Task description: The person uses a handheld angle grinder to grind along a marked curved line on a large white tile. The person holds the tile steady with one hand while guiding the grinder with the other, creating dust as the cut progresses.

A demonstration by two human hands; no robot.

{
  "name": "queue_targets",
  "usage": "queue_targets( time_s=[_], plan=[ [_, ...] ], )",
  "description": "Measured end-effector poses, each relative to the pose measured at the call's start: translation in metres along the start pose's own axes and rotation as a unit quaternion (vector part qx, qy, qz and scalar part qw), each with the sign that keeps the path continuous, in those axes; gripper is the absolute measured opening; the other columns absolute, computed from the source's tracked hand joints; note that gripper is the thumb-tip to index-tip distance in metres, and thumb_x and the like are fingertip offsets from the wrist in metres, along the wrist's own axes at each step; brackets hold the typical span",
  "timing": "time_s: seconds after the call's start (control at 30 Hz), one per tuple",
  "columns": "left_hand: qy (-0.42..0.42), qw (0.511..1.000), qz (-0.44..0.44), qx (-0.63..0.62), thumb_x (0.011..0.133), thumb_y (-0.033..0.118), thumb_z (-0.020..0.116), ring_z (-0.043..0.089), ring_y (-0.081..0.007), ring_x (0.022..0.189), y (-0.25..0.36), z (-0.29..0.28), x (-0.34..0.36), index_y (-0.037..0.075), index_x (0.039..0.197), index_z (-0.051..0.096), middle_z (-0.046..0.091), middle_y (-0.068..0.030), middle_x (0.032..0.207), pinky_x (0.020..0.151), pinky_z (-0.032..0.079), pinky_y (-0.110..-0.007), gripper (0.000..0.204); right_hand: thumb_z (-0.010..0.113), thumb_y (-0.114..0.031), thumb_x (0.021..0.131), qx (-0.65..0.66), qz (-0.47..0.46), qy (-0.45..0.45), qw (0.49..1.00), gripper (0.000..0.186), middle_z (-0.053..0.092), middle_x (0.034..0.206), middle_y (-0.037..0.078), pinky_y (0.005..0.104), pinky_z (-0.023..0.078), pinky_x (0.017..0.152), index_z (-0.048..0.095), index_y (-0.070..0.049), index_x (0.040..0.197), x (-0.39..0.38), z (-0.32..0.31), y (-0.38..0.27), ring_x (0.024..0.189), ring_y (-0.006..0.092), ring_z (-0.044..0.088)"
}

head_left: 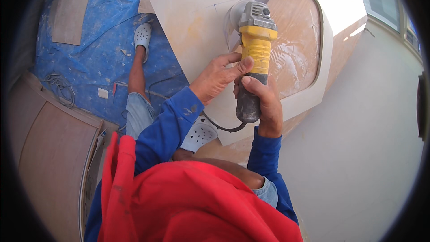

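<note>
Nearest the body, right hand [262,105] is clamped round the dark grey rear grip of the angle grinder [254,54]; left hand [217,76] sits just beside it, fingers curled against the yellow mid-body, thumb meeting the casing. Both closed on the tool.

Grinder points away from the hands, grey metal gear head and guard at the far end, right at the rounded edge of the cutout in the cream slab [192,31]. Black cord [221,127] loops out below the right hand.

Judgement: good two-hand hold; keep the cord behind the wrists, the disc square to the marked curve, feed light and steady round the corner radius, feet clear of the slab edge.

Slab looks smooth, matte, stone-like; cutout has rounded corners, glossy brownish surface showing through. Beyond the left hand: crinkled blue tarp [98,40] on the floor, dusty, with offcut chips and a pale perforated clog [143,36].
</note>
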State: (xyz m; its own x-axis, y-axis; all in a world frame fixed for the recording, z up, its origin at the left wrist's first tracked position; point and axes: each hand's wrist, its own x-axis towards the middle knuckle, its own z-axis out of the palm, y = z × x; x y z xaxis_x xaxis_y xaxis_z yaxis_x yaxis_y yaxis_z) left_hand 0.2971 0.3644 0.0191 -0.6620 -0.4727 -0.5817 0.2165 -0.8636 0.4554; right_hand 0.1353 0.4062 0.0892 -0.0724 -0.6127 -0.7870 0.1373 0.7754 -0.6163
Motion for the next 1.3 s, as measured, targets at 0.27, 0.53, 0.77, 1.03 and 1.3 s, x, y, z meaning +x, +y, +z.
queue_targets(
  time_s=[0.27,0.53,0.77,1.03,1.3],
  plan=[
    [-0.008,1.0,-0.004,0.007,0.11,0.047,0.069,0.064,-0.0138,0.125,-0.001,-0.003,0.0,0.0,0.149,0.066,0.072,-0.0073,0.135,0.109,0.049,-0.031,0.062,0.077,-0.036,0.092,0.005,0.0,0.006,1.0,0.04,0.072,0.084,0.009,0.0305,0.055,0.068,0.068,-0.002,0.111,0.0,0.002,0.001,0.074,0.017,0.07],
    [-0.011,1.0,-0.008,0.002,0.109,0.05,0.07,0.064,-0.0134,0.124,-0.004,-0.005,0.001,0.0,0.149,0.065,0.072,-0.007,0.135,0.108,0.05,-0.031,0.064,0.077,-0.036,0.092,0.008,-0.002,0.011,1.0,0.039,0.073,0.084,0.009,0.0303,0.055,0.067,0.069,-0.002,0.11,0.0,0.003,0.004,0.073,0.0167,0.07],
    [-0.015,1.0,-0.003,0.002,0.109,0.052,0.069,0.065,-0.0128,0.12,-0.005,-0.007,-0.001,0.001,0.147,0.067,0.073,-0.0064,0.131,0.103,0.051,-0.03,0.064,0.08,-0.028,0.088,0.024,0.028,0.003,0.999,0.048,0.071,0.093,0.007,0.0322,0.056,0.07,0.064,-0.001,0.124,0.0,0.001,0.002,0.079,0.0157,0.07],
    [-0.025,1.0,-0.002,0.006,0.109,0.054,0.069,0.063,-0.0145,0.125,-0.007,-0.01,-0.001,0.001,0.148,0.067,0.072,-0.008,0.134,0.108,0.05,-0.032,0.066,0.08,-0.028,0.089,0.011,0.022,0.002,1.0,0.045,0.072,0.089,0.007,0.0314,0.055,0.069,0.065,-0.002,0.123,0.0,0.002,0.003,0.076,0.0152,0.069],
    [-0.025,1.0,-0.003,0.003,0.11,0.052,0.068,0.063,-0.0152,0.129,-0.008,-0.011,-0.002,0.002,0.148,0.067,0.072,-0.0074,0.137,0.11,0.049,-0.033,0.063,0.08,-0.029,0.089,0.007,0.026,0.004,1.0,0.046,0.072,0.088,0.008,0.0314,0.055,0.07,0.066,-0.002,0.123,-0.001,0.002,0.006,0.077,0.0153,0.069]
  ],
)
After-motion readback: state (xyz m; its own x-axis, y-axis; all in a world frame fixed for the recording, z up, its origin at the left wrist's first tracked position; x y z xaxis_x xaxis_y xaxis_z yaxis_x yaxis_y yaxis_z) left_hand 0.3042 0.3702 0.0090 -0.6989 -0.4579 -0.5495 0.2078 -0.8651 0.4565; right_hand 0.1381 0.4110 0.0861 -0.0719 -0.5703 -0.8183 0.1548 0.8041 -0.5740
